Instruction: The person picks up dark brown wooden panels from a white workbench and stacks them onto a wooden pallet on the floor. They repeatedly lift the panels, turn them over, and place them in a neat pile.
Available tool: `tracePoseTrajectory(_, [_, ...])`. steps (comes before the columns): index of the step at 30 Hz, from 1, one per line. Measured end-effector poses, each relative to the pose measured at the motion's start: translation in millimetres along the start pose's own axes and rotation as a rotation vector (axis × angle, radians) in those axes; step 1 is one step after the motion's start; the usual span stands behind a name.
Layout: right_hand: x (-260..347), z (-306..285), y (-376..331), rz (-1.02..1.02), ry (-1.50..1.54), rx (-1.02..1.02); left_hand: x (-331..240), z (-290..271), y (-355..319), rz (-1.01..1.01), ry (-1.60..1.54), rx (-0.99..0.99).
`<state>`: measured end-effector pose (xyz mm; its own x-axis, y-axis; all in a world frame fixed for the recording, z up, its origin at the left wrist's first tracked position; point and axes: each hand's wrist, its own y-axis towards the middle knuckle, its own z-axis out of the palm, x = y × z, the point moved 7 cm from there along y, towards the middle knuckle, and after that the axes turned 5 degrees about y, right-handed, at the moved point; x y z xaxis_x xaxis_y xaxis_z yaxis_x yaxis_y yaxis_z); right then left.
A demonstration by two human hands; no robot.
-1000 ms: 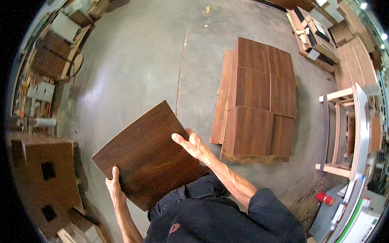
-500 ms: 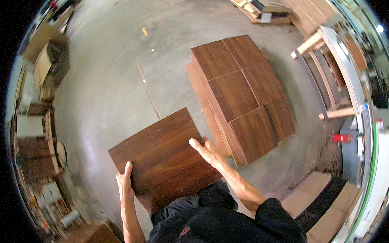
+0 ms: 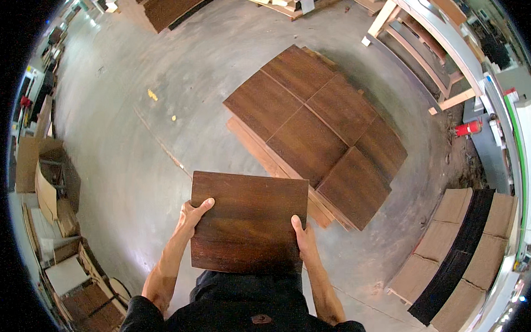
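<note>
A dark brown wooden panel (image 3: 250, 222) with visible grain is held in front of my body, its face turned up toward me. My left hand (image 3: 192, 216) grips its left edge, thumb over the top face. On the opposite edge my right hand (image 3: 303, 238) holds on, its thumb also on the face. The fingers of both hands are mostly hidden beneath the panel. Ahead and to the right, several similar brown panels (image 3: 311, 135) lie side by side in rows on a low wooden pallet (image 3: 250, 144) on the floor.
A white-topped wooden workbench (image 3: 436, 19) stands at the far right, with a red fire extinguisher (image 3: 468, 128) near it. Stacked brown and black pieces (image 3: 455, 253) lie at the right. Cardboard boxes (image 3: 34, 165) line the left; another dark stack (image 3: 172, 8) sits at the back.
My view has turned left relative to the pallet. The held panel has gone from tilted to nearly square with my body, and both hands still grip it.
</note>
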<state>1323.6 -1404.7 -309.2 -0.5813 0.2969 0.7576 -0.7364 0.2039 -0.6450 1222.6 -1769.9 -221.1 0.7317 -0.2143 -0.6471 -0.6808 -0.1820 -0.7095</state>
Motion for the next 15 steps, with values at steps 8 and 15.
tracePoseTrajectory(8, [15, 2, 109, 0.089, 0.118, -0.107, -82, 72, 153, 0.050, 0.131, 0.124])
tracePoseTrajectory(15, [11, -16, 244, 0.070, 0.037, -0.343, -138, 174, 326, 0.036, 0.353, 0.244])
